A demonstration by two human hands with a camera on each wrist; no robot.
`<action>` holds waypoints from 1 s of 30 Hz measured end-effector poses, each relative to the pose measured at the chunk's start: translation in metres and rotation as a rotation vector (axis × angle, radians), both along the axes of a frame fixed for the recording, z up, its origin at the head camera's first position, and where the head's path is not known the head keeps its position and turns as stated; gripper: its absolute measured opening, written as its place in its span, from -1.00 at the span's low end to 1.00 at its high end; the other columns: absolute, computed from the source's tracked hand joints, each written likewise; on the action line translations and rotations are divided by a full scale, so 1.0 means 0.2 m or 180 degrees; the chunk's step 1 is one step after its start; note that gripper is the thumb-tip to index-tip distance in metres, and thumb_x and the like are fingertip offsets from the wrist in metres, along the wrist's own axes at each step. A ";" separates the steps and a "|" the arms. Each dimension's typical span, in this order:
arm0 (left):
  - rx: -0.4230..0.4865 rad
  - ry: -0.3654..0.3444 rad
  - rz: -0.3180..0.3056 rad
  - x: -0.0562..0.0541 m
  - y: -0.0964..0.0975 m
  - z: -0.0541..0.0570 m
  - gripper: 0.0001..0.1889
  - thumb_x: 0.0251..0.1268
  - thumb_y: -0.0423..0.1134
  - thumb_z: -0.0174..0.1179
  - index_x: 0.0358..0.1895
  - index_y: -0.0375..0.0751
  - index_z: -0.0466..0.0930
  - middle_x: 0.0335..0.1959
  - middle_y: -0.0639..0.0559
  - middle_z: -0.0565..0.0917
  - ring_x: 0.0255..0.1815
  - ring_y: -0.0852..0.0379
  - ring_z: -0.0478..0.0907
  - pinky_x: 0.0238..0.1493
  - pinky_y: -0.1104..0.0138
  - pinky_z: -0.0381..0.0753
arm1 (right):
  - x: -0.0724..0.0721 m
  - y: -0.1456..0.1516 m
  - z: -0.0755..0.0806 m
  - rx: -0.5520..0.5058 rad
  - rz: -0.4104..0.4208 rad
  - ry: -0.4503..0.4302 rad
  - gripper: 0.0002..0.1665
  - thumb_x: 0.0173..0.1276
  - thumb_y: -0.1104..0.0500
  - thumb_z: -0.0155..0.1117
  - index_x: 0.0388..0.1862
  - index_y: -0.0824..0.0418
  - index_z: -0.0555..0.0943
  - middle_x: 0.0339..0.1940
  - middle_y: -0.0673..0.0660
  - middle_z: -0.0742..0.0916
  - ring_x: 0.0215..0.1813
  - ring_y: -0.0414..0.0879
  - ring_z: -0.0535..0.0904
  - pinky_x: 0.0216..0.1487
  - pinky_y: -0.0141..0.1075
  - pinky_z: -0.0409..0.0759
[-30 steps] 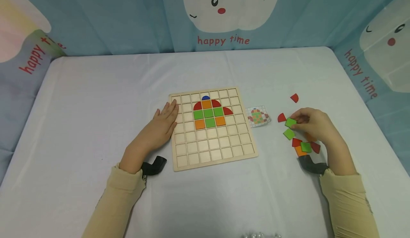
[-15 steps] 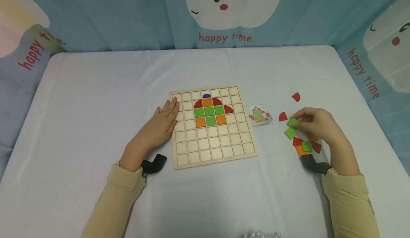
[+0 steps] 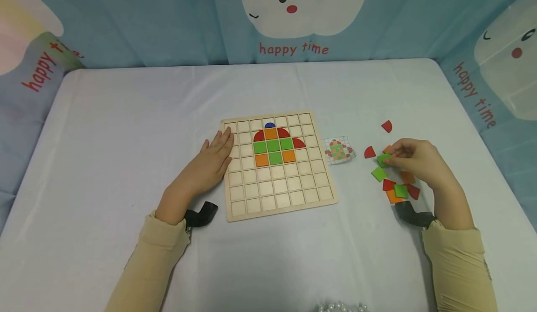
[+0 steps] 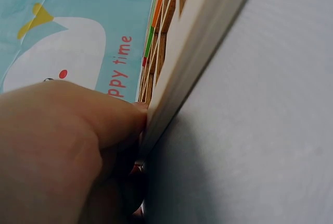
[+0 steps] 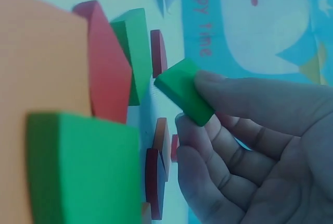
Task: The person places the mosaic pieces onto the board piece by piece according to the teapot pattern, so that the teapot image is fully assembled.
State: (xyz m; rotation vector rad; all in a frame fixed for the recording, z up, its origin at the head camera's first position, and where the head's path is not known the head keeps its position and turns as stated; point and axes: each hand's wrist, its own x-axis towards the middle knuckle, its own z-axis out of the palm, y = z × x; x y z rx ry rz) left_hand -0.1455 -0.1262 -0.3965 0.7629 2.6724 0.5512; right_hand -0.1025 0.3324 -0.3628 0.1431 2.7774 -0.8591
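Observation:
In the head view, a square wooden grid board (image 3: 277, 214) lies mid-table, with blue, red, orange and green tiles set in its upper cells. My left hand (image 3: 207, 165) rests at the board's left edge, fingers extended onto the rim; the left wrist view shows its thumb side (image 4: 57, 135) against the board's side. To the right, my right hand (image 3: 421, 160) pinches a green square tile (image 5: 182, 89) between thumb and fingers. The right wrist view shows this tile tilted and held apart from the others. Another green tile (image 3: 379, 174) lies just below it on the cloth.
A small printed card (image 3: 339, 150) with a coloured pattern lies beside the board's right edge. Around the right hand are loose red quarter-round pieces (image 3: 369, 152), orange tiles (image 3: 394, 197) and a green tile (image 3: 401, 191), some overlapping. A string of pearly beads (image 3: 341, 307) shows at the bottom edge.
My right hand, still pinching the green tile, has shifted slightly, and an orange tile beyond its fingers has come into sight. The left hand stays on the board's edge.

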 end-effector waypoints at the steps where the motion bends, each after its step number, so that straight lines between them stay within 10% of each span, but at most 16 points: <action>1: 0.0001 0.0002 0.0002 0.00 0.00 0.00 -0.42 0.53 -0.25 -0.23 0.46 -0.42 -0.15 0.51 -0.21 -0.22 0.50 -0.14 -0.32 0.40 -0.10 -0.25 | 0.00 0.00 0.00 -0.0031 -0.0011 0.0019 -0.68 0.26 0.14 0.34 -0.19 0.37 0.55 -0.33 0.19 0.65 -0.32 -0.06 0.52 -0.39 -0.46 0.49; 11: -0.0018 -0.0001 0.0023 0.00 0.00 0.00 -0.42 0.52 -0.25 -0.22 0.46 -0.41 -0.15 0.51 -0.20 -0.22 0.50 -0.12 -0.32 0.41 -0.10 -0.25 | -0.02 0.11 -0.14 -0.0430 -0.0209 0.0304 -0.63 0.23 -0.04 0.36 -0.21 0.23 0.58 -0.38 0.09 0.68 -0.40 -0.19 0.61 -0.46 -0.53 0.52; 30: -0.0005 0.0004 0.0017 0.00 0.00 0.01 -0.42 0.52 -0.26 -0.22 0.46 -0.43 -0.14 0.51 -0.22 -0.21 0.50 -0.14 -0.31 0.41 -0.10 -0.25 | 0.02 -0.05 0.04 -0.0762 -0.0264 0.0329 -0.71 0.29 0.23 0.30 -0.15 0.45 0.54 -0.45 -0.22 0.66 -0.40 -0.26 0.62 -0.32 -0.54 0.57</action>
